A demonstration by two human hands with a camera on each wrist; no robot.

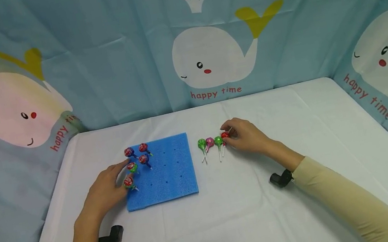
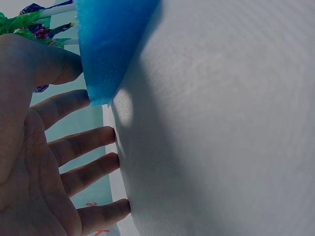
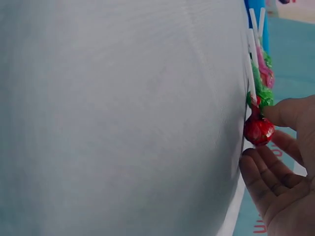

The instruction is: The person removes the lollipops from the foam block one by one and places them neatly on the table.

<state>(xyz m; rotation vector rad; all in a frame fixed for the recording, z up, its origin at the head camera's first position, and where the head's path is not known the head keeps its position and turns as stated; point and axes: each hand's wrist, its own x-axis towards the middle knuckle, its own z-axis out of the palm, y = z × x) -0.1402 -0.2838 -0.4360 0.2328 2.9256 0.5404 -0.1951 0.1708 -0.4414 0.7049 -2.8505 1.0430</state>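
Note:
A blue foam board (image 1: 170,164) with small holes lies on the table, and several lollipops stand in its left part. Of these, a blue-and-red lollipop (image 1: 144,159) and a green-and-red lollipop (image 1: 129,183) lean at a tilt. My left hand (image 1: 106,188) rests along the board's left edge, thumb and forefinger touching it, the other fingers spread in the left wrist view. To the right of the board, my right hand (image 1: 246,135) pinches a red lollipop (image 3: 259,131) between thumb and forefinger. Beside it lie a pink lollipop (image 1: 209,142) and two green lollipops (image 1: 218,141).
A white cloth (image 1: 234,217) covers the table. Behind and at both sides hangs a blue curtain (image 1: 124,77) with whale prints. Black wrist cameras, one on the left wrist (image 1: 111,237) and one on the right wrist (image 1: 281,179), stick out above the cloth.

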